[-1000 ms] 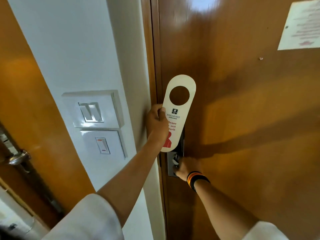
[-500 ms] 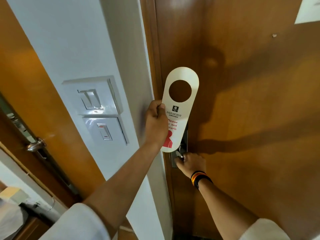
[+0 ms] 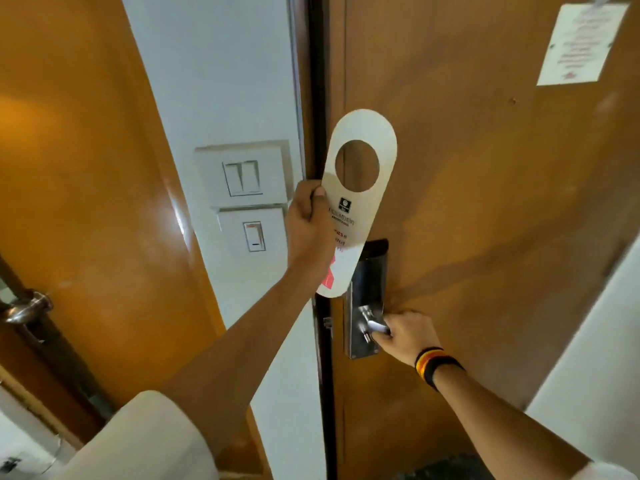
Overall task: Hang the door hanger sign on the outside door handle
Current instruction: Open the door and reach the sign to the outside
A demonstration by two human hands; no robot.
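A cream door hanger sign (image 3: pixel 360 216) with a round hole near its top and red print lower down is held upright in front of the wooden door (image 3: pixel 485 220). My left hand (image 3: pixel 308 226) grips its left edge at mid-height. Below it, my right hand (image 3: pixel 408 336) is closed around the silver door handle (image 3: pixel 372 325) on its metal lock plate (image 3: pixel 363 306). The sign's lower end overlaps the top of the lock plate. A dark gap shows between the door edge and the frame.
Two white light switch plates (image 3: pixel 242 199) sit on the white wall left of the frame. Another wooden door with a silver handle (image 3: pixel 26 308) stands at far left. A paper notice (image 3: pixel 581 43) is fixed high on the door. A white wall edge is at lower right.
The view has shifted right and closer. A dark gap now shows along the door's edge. Both hands keep their grips on the sign and the handle.
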